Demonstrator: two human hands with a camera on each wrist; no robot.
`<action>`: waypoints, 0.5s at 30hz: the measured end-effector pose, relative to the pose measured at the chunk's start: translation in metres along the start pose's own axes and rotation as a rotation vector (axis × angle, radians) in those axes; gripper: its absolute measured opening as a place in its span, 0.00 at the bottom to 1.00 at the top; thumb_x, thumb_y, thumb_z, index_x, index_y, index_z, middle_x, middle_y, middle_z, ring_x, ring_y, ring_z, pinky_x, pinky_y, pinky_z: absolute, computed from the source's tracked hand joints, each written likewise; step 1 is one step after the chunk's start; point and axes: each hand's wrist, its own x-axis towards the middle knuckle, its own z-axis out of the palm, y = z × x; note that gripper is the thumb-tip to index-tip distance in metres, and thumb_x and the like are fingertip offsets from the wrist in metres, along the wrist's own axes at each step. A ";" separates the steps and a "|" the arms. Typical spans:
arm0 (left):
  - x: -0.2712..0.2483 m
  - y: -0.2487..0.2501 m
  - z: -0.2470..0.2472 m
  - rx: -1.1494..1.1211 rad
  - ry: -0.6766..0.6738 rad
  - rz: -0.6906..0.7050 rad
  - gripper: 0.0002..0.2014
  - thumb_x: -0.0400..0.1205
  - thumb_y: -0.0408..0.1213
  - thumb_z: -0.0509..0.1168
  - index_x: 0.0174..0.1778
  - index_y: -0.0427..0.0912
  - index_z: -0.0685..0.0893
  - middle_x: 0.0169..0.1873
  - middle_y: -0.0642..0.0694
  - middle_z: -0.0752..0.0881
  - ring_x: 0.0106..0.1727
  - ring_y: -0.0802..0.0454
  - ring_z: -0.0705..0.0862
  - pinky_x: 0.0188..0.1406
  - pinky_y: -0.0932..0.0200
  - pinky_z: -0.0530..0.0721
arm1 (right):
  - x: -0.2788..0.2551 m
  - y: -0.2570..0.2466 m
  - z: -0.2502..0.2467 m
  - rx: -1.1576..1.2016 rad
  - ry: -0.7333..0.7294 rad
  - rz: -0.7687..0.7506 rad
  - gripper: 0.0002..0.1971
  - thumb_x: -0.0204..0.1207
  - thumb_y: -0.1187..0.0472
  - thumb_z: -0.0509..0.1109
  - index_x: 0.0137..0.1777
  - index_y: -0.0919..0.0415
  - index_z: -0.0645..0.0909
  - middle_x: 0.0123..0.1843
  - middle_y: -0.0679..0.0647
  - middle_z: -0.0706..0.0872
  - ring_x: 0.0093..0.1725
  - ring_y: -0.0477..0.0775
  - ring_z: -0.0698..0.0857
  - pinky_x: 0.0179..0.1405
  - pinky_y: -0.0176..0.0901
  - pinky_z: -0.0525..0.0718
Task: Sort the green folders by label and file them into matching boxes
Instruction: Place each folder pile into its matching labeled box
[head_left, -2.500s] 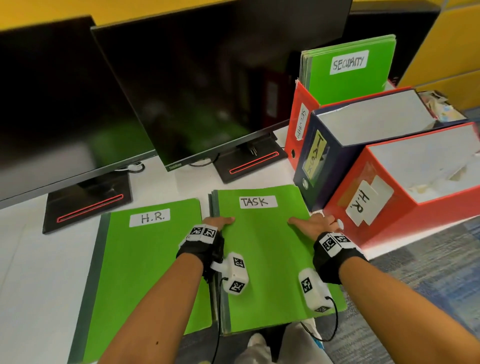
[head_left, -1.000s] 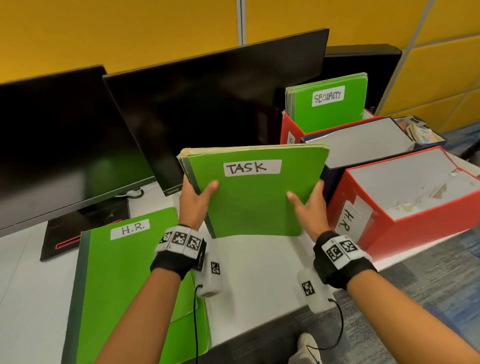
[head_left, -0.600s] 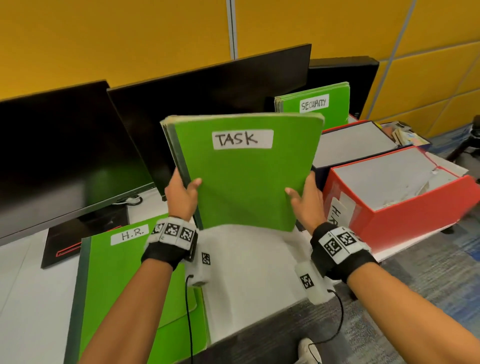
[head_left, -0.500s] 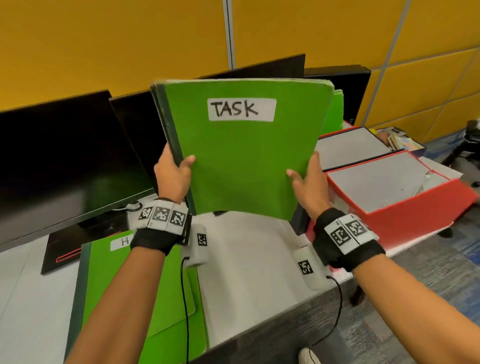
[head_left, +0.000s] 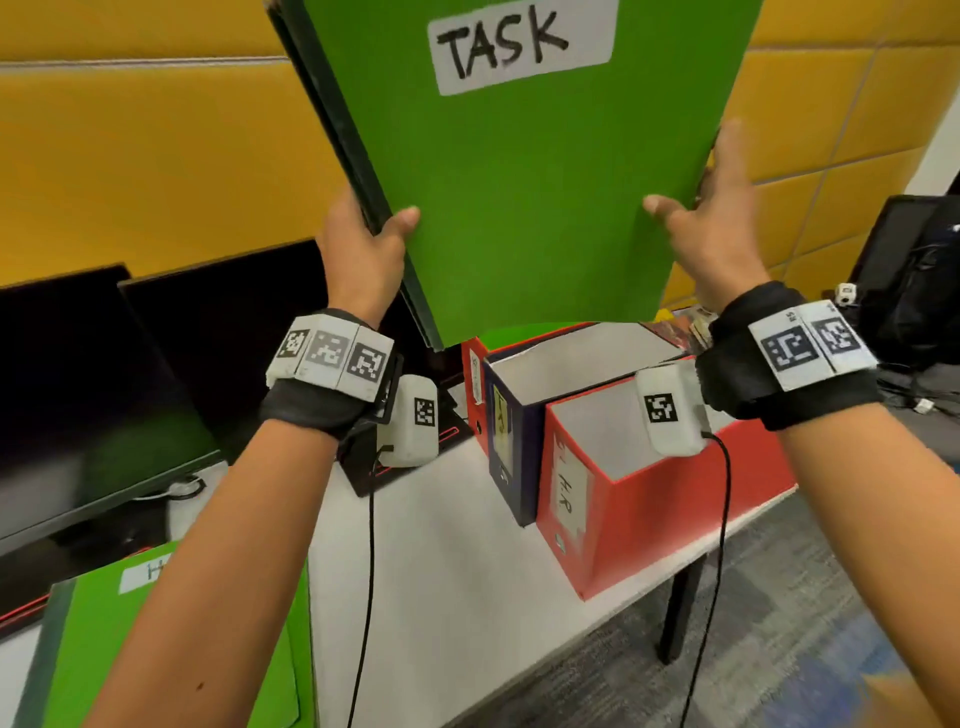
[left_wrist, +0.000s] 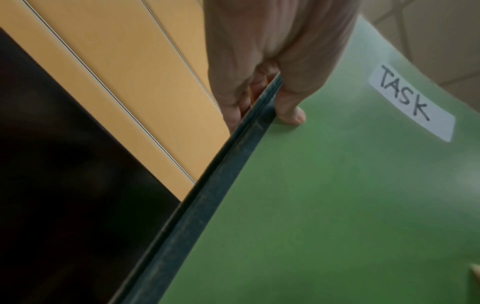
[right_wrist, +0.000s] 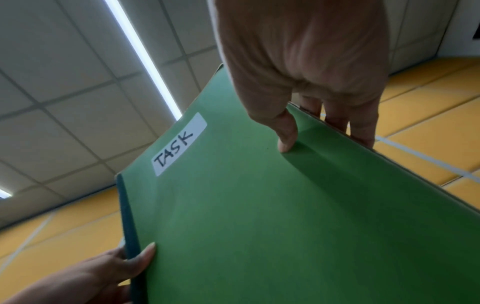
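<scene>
A stack of green folders labelled TASK (head_left: 524, 208) (left_wrist: 337, 205) (right_wrist: 259, 216) is held upright, high above the desk. My left hand (head_left: 363, 249) (left_wrist: 270, 88) pinches its dark spine edge, thumb on the front cover. My right hand (head_left: 711, 218) (right_wrist: 306, 115) grips the opposite edge, thumb in front and fingers behind. Below the folders stand the dark blue box (head_left: 506, 436) with a yellow label and the red box marked H.R. (head_left: 649, 514), both with their tops uncovered. A green H.R. folder (head_left: 83, 660) lies on the desk at lower left.
Another red box (head_left: 475, 379) with green folders in it stands behind the blue one. Two dark monitors (head_left: 104, 374) line the back of the white desk (head_left: 447, 597). Yellow wall panels rise behind. Grey carpet lies to the right of the desk.
Both hands have lifted the TASK folders from flat on the desk to upright, then steadily higher and to the right, above the boxes.
</scene>
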 end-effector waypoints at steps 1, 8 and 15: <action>-0.002 0.000 0.012 0.008 -0.018 -0.013 0.17 0.80 0.36 0.66 0.64 0.35 0.77 0.54 0.47 0.82 0.59 0.50 0.78 0.62 0.59 0.75 | 0.008 0.006 -0.009 -0.036 0.001 0.001 0.44 0.64 0.58 0.71 0.80 0.58 0.55 0.79 0.55 0.69 0.78 0.54 0.69 0.77 0.57 0.70; -0.012 -0.013 0.084 0.161 -0.194 -0.137 0.12 0.83 0.36 0.62 0.56 0.30 0.80 0.55 0.31 0.83 0.63 0.33 0.76 0.56 0.52 0.74 | 0.048 0.046 -0.050 -0.318 -0.072 0.050 0.34 0.75 0.66 0.70 0.78 0.60 0.59 0.76 0.60 0.72 0.75 0.62 0.71 0.75 0.56 0.70; -0.026 -0.054 0.129 0.286 -0.323 -0.266 0.15 0.84 0.33 0.59 0.67 0.35 0.77 0.64 0.34 0.81 0.69 0.33 0.73 0.69 0.45 0.73 | 0.075 0.107 -0.040 -0.322 -0.372 0.297 0.27 0.79 0.69 0.64 0.75 0.65 0.58 0.75 0.64 0.72 0.74 0.65 0.72 0.74 0.60 0.70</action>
